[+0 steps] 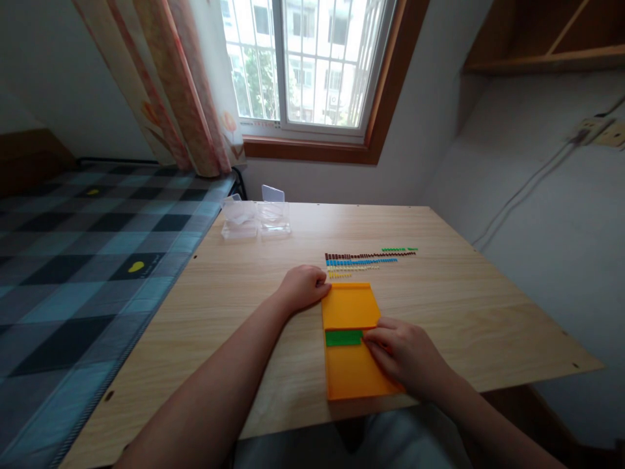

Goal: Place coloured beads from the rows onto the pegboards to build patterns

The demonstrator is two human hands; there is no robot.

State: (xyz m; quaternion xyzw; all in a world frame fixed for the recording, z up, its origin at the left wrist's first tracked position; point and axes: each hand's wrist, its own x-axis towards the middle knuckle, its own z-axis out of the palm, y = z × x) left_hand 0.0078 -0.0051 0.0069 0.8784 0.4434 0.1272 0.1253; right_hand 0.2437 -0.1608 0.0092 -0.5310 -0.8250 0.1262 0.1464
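An orange tray [352, 374] with a raised rim and a crossbar lies on the table in front of me. A row of green pieces [343, 338] sits in it, just below the crossbar. My left hand [303, 286] is closed at the far left corner of the tray, with the thumb against its rim. Over the tray's right side, my right hand [407, 352] has its fingers pinched together at the right end of the green row. Whatever is between those fingertips is hidden.
Beyond the tray, small brown pieces [359, 256], blue pieces [361, 262], yellow pieces [339, 275] and green pieces [394, 249] lie in rows. Clear plastic boxes [275, 218] stand at the wooden table's [478, 306] far left. A bed [117, 260] adjoins its left side.
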